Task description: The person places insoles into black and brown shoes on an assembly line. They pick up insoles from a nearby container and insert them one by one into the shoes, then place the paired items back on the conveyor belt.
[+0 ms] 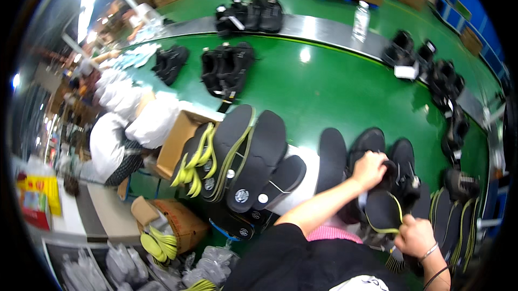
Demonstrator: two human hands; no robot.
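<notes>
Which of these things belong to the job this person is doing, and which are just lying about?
Part of the job, it seems:
- black insole with a yellow-green edge, in the right hand
- black shoe at the left hand
- large insoles piled nearby

Apparently just lying about:
- clear plastic bottle
- yellow package
</notes>
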